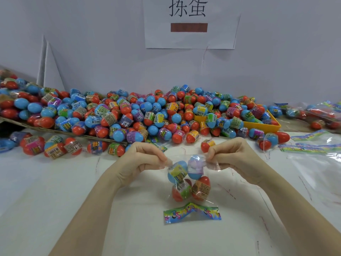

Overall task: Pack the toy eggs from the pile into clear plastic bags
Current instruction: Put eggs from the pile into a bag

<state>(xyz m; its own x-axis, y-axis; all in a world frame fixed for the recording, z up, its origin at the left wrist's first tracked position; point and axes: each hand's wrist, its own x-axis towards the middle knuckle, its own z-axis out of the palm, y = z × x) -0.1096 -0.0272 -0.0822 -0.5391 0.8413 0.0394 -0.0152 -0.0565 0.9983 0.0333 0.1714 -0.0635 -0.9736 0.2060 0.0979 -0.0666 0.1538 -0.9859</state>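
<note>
A clear plastic bag [190, 198] with a colourful printed header strip at its lower end hangs between my hands above the white table. Inside it sit several toy eggs [188, 179], blue ones on top and red ones below. My left hand [145, 156] pinches the bag's open edge on the left side. My right hand [228, 154] pinches the same edge on the right side. The big pile of red and blue eggs [147, 113] lies along the wall behind my hands.
A yellow tray [265, 125] sits half buried at the pile's right end. Filled bags [317, 113] and flat empty bags [313, 146] lie at the far right. Loose eggs [53, 146] are scattered front left. A paper sign [190, 21] hangs on the wall.
</note>
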